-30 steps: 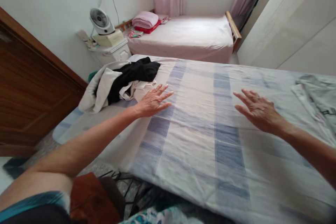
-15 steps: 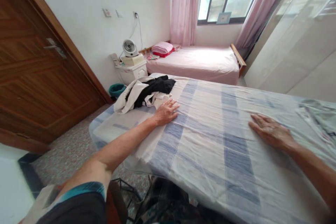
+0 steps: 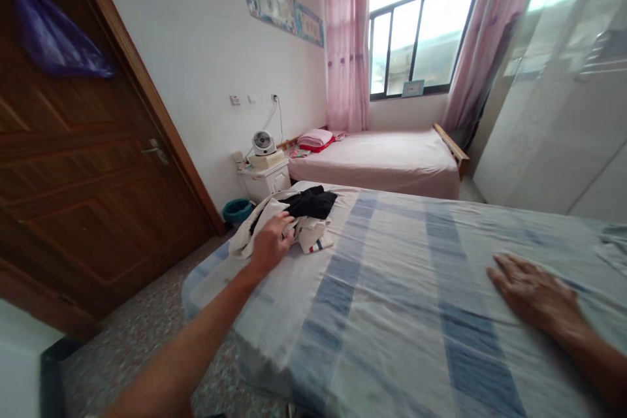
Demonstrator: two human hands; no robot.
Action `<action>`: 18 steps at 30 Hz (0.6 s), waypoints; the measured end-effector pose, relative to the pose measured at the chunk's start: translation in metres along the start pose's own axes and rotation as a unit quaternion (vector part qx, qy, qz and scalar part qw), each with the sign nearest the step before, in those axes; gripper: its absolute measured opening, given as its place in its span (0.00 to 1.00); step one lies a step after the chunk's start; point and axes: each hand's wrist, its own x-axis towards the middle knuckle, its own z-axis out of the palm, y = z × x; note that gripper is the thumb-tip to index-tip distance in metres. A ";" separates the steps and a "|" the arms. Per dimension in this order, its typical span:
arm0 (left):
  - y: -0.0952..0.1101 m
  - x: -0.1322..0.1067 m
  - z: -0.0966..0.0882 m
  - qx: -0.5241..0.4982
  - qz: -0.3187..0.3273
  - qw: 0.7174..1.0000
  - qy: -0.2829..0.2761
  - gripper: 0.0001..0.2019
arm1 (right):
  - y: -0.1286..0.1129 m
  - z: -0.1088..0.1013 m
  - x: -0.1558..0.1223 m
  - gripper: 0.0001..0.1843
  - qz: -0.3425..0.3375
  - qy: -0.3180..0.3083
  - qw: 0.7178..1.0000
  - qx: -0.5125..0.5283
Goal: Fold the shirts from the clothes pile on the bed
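Note:
A bed covered with a white and blue checked sheet (image 3: 396,274) lies in front of me. On its far left corner is a heap of clothes (image 3: 313,202), black and off-white, with a piece edged in red and navy stripes. My left hand (image 3: 271,243) is over the near side of this heap, fingers apart; whether it touches the cloth I cannot tell. My right hand (image 3: 536,294) rests flat on the sheet to the right, fingers stretched out, holding nothing. Faint creases run across the sheet between the hands.
Behind stands a second bed with a pink sheet (image 3: 392,150) and a folded pink bundle (image 3: 315,138). A small fan (image 3: 263,142) sits on a white nightstand (image 3: 267,179), beside a teal bin (image 3: 238,210). A wooden door (image 3: 98,170) is at left; a grey cloth (image 3: 614,241) lies far right.
My left hand has moved left from the sheet to the clothes heap. My right hand stays flat on the sheet. The view has tilted up, showing more wall and window.

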 end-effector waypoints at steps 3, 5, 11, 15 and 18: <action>-0.029 0.025 0.005 0.093 -0.086 0.990 0.054 0.25 | -0.006 -0.009 -0.003 0.35 -0.010 -0.015 1.000 -0.020; -0.044 0.037 0.010 0.114 -0.115 0.986 0.032 0.26 | -0.009 -0.013 -0.006 0.34 -0.011 -0.006 1.000 -0.023; -0.064 0.074 0.010 -0.022 -0.190 0.981 -0.023 0.18 | -0.013 -0.017 -0.011 0.32 -0.011 0.008 1.000 -0.021; -0.059 0.109 0.003 -0.043 -0.195 0.980 0.018 0.21 | -0.015 -0.020 -0.012 0.29 -0.015 0.018 1.000 -0.009; -0.046 0.127 0.001 -0.053 -0.168 0.984 0.014 0.18 | -0.018 -0.024 -0.015 0.28 -0.006 0.016 1.000 0.001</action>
